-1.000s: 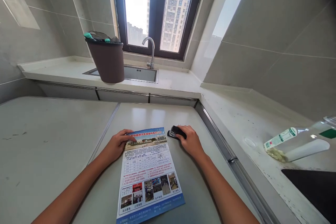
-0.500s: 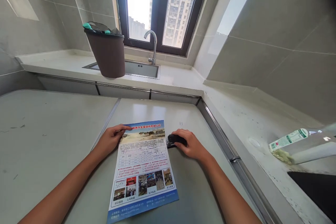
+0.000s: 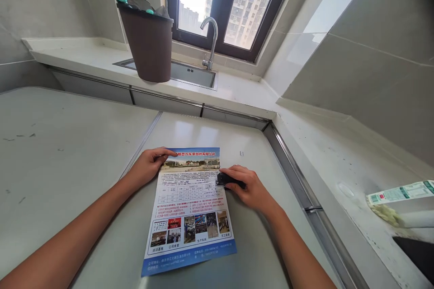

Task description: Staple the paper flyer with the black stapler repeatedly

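Note:
A printed flyer point(image 3: 193, 203) with blue bands, a table of text and several small photos lies on the light tabletop. My left hand point(image 3: 149, 167) pinches its upper left edge, index finger stretched over the top and thumb near the side. In my right hand point(image 3: 247, 185) is a black stapler point(image 3: 225, 179), gripped from the right. Its front end laps over the flyer's right edge; whether the jaws are pressed together cannot be made out. Rows of small staple-like marks point(image 3: 212, 174) run along that edge. Two tiny staples point(image 3: 241, 153) rest on the tabletop above the stapler.
Behind the table, a brown bin point(image 3: 149, 45) stands on the white counter by a sink point(image 3: 193, 76) with a faucet point(image 3: 212, 40). A clear bag with a green-and-white label point(image 3: 400, 194) lies on the right counter. Dark scraps point(image 3: 20, 135) dot the table's left side.
The stapler has gone from beside the flyer to over its right edge, slightly lower along it. My left hand keeps its hold. The camera view has tilted and shifted.

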The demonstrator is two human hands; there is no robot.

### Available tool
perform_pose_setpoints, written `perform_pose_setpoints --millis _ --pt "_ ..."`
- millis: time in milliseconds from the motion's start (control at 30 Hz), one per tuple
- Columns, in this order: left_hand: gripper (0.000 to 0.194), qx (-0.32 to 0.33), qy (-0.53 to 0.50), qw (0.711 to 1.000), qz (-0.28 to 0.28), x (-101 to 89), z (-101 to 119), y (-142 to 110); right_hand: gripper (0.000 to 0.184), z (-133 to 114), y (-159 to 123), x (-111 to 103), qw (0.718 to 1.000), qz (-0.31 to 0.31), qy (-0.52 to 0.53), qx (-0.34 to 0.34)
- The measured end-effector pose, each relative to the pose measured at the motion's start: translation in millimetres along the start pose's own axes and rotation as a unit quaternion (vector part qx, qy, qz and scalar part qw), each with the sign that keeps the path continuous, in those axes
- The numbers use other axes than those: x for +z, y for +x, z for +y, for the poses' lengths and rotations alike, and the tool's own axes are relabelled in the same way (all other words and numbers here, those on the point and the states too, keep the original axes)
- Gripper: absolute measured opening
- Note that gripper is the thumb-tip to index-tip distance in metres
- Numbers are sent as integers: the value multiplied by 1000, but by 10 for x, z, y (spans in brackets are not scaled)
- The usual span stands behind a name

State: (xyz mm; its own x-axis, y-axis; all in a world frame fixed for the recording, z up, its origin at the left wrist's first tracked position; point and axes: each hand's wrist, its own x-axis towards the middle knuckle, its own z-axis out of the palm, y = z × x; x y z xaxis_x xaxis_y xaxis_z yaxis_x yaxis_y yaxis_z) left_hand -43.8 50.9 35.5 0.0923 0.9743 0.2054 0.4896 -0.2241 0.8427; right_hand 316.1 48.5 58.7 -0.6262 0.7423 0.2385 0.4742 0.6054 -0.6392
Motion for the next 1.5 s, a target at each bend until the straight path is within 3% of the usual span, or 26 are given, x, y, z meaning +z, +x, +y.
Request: perform_pose_setpoints --millis 533,1067,1500 --pt "36 -17 -48 998 -31 16 4 -15 41 -76 30 74 997 -12 -79 -5" --pt "34 -6 -49 999 -18 23 -5 -10 42 -104 36 101 992 -27 -120 11" --pt "35 0 -31 999 -24 29 -42 -10 37 -360 120 272 932 -96 -348 38"
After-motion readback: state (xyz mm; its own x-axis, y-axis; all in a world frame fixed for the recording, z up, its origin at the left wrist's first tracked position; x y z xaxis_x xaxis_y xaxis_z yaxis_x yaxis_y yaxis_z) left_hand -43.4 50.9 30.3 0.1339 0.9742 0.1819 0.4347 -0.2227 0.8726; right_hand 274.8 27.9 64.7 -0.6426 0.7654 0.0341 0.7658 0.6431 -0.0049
